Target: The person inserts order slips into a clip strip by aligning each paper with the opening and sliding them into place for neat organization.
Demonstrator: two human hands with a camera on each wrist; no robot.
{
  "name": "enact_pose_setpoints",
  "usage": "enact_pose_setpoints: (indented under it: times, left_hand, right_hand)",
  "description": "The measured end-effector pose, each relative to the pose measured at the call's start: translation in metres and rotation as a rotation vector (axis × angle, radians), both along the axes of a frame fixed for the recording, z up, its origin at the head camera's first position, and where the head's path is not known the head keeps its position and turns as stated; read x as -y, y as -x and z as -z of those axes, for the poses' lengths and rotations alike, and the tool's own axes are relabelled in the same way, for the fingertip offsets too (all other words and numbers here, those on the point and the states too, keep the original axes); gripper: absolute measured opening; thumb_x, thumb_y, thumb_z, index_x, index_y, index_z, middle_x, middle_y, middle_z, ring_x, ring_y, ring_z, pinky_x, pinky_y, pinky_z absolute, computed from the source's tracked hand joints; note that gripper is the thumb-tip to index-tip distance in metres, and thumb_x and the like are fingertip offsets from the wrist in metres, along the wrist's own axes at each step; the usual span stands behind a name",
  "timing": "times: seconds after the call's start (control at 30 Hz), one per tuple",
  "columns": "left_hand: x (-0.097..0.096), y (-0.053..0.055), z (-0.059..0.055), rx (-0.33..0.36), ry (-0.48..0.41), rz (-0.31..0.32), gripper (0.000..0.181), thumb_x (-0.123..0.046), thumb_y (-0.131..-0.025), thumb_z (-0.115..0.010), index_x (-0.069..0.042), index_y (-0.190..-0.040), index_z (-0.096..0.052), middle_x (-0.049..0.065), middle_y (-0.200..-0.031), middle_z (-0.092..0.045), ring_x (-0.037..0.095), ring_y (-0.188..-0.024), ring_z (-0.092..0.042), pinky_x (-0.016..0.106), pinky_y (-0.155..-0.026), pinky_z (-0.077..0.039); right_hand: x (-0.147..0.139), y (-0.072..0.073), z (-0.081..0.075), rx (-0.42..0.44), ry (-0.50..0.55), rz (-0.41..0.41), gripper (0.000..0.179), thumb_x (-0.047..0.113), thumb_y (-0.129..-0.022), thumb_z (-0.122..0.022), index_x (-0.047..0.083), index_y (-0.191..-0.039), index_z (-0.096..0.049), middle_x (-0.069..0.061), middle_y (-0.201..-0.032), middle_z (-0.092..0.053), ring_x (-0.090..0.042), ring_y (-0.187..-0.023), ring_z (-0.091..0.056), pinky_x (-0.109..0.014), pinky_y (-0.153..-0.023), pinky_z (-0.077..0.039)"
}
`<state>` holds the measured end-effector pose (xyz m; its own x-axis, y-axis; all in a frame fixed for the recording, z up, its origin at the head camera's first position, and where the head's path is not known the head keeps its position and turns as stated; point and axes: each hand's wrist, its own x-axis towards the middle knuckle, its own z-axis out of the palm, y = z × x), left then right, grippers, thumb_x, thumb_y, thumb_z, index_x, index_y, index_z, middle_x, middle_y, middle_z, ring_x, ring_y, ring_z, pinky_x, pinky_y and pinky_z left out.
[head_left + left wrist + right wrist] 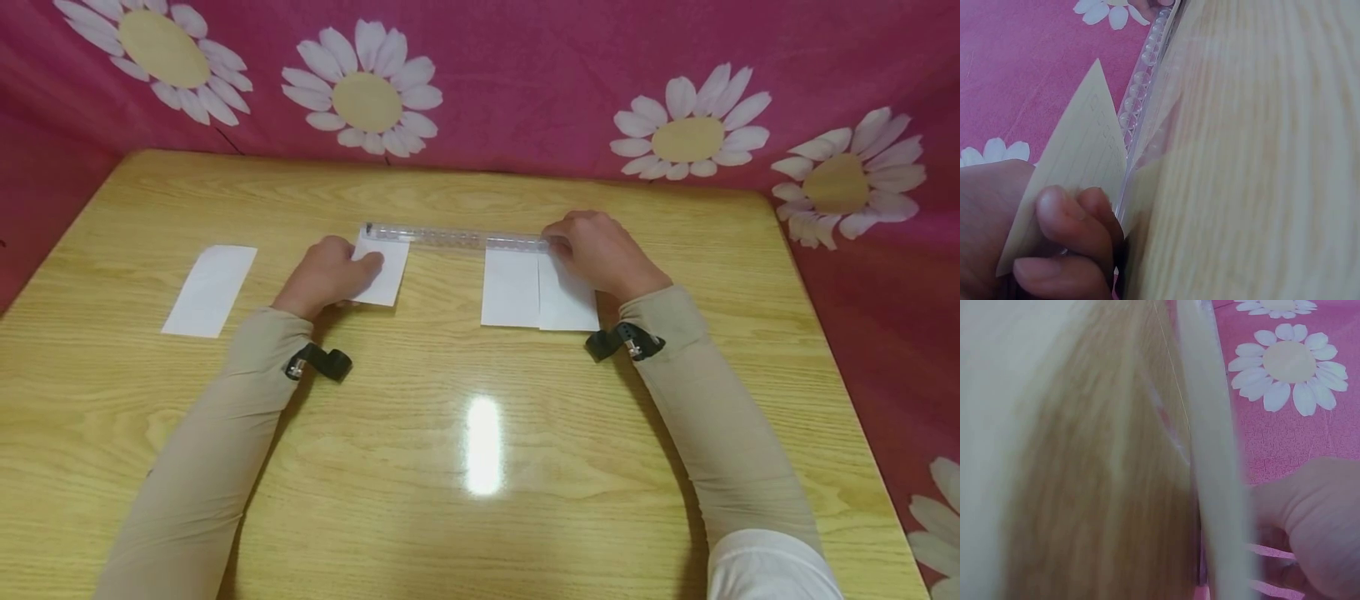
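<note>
A clear plastic strip with a row of round shapes runs between the two hands. My left hand pinches a small white paper below the strip's left end, thumb on top and fingers underneath. In the left wrist view this paper is tilted and shows faint ruled lines and marks. My right hand grips the strip's right end. Two white papers, a left one and a right one, sit side by side below that end, the right one partly hidden by the hand.
Another white paper lies on the wooden table at the left. A pink cloth printed with white daisies hangs behind the table. Black bands with small devices are strapped round both sleeved wrists.
</note>
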<state>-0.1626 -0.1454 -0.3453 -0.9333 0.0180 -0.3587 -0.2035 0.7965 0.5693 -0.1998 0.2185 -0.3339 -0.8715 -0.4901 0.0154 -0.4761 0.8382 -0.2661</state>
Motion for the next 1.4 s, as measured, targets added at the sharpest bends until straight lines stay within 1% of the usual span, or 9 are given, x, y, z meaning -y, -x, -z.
enact_pose_setpoints:
  times: [0.3,0.5,0.63,0.87,0.93,1.03,1.2,1.3,1.4]
  left_hand:
    - [-0.003,0.000,0.000,-0.020,0.010,0.007,0.050,-0.048,-0.101,-0.051,0.001,-0.105,-0.062,0.012,-0.089,-0.058,0.027,-0.081,-0.058,0.033,-0.069,-0.047]
    - [-0.005,0.000,0.000,-0.014,0.002,0.012,0.049,-0.047,-0.102,-0.052,0.001,-0.104,-0.061,0.011,-0.084,-0.058,0.024,-0.073,-0.058,0.033,-0.066,-0.047]
    - [-0.008,0.000,0.000,-0.002,0.002,0.017,0.049,-0.047,-0.102,-0.052,0.002,-0.107,-0.061,0.011,-0.086,-0.058,0.024,-0.075,-0.058,0.034,-0.068,-0.047]
    - [-0.015,0.001,0.000,-0.002,-0.006,0.017,0.045,-0.045,-0.102,-0.052,-0.001,-0.102,-0.059,0.010,-0.081,-0.058,0.022,-0.068,-0.059,0.032,-0.065,-0.048]
    - [-0.017,0.001,0.000,-0.003,-0.003,0.020,0.047,-0.045,-0.102,-0.052,0.001,-0.104,-0.060,0.009,-0.080,-0.058,0.022,-0.067,-0.059,0.033,-0.066,-0.049]
    - [-0.020,0.001,-0.002,-0.012,0.010,0.032,0.050,-0.045,-0.102,-0.052,0.003,-0.111,-0.061,0.009,-0.078,-0.059,0.021,-0.068,-0.060,0.034,-0.074,-0.049]
    - [-0.023,0.001,-0.003,-0.010,0.020,0.047,0.054,-0.046,-0.102,-0.051,0.006,-0.117,-0.061,0.011,-0.081,-0.061,0.021,-0.067,-0.062,0.037,-0.082,-0.050]
    - [-0.025,0.001,-0.003,-0.008,0.021,0.050,0.054,-0.046,-0.103,-0.051,0.005,-0.117,-0.060,0.011,-0.084,-0.061,0.021,-0.065,-0.061,0.036,-0.079,-0.050]
    - [-0.026,0.001,-0.003,-0.013,0.021,0.051,0.050,-0.046,-0.103,-0.051,0.003,-0.109,-0.061,0.010,-0.082,-0.060,0.020,-0.064,-0.060,0.034,-0.072,-0.049]
  right_hand:
    - [-0.001,-0.001,0.000,0.004,0.006,0.000,0.028,0.007,-0.102,-0.059,0.005,-0.127,-0.072,-0.018,-0.115,-0.075,-0.033,-0.104,-0.070,-0.048,-0.099,-0.055]
    - [-0.001,-0.001,0.002,-0.008,0.012,-0.004,0.028,0.005,-0.102,-0.059,0.005,-0.126,-0.073,-0.018,-0.113,-0.076,-0.032,-0.101,-0.070,-0.047,-0.096,-0.056]
    - [-0.002,-0.001,0.004,-0.012,0.007,-0.010,0.028,0.005,-0.102,-0.058,0.005,-0.126,-0.073,-0.019,-0.113,-0.075,-0.034,-0.103,-0.070,-0.048,-0.097,-0.055]
    - [-0.003,-0.001,0.003,-0.014,0.005,-0.006,0.028,0.005,-0.102,-0.058,0.007,-0.126,-0.073,-0.018,-0.114,-0.075,-0.033,-0.103,-0.070,-0.048,-0.098,-0.055]
    - [-0.002,-0.001,0.003,-0.014,0.008,-0.003,0.028,0.005,-0.102,-0.059,0.007,-0.126,-0.073,-0.018,-0.114,-0.076,-0.033,-0.103,-0.070,-0.048,-0.098,-0.056]
    - [-0.003,0.000,0.003,-0.011,0.008,0.001,0.028,0.006,-0.103,-0.059,0.007,-0.127,-0.073,-0.018,-0.115,-0.075,-0.033,-0.105,-0.070,-0.048,-0.099,-0.055]
    - [-0.003,0.000,0.002,0.001,-0.003,0.011,0.029,0.007,-0.103,-0.058,0.007,-0.129,-0.072,-0.018,-0.115,-0.075,-0.034,-0.106,-0.069,-0.048,-0.100,-0.055]
    - [-0.002,0.000,0.001,0.004,-0.001,0.005,0.029,0.006,-0.103,-0.058,0.007,-0.129,-0.072,-0.019,-0.115,-0.075,-0.035,-0.107,-0.069,-0.049,-0.100,-0.054]
    - [-0.002,0.000,0.000,0.008,0.002,0.003,0.029,0.006,-0.103,-0.058,0.008,-0.129,-0.072,-0.018,-0.116,-0.075,-0.034,-0.109,-0.069,-0.048,-0.101,-0.054]
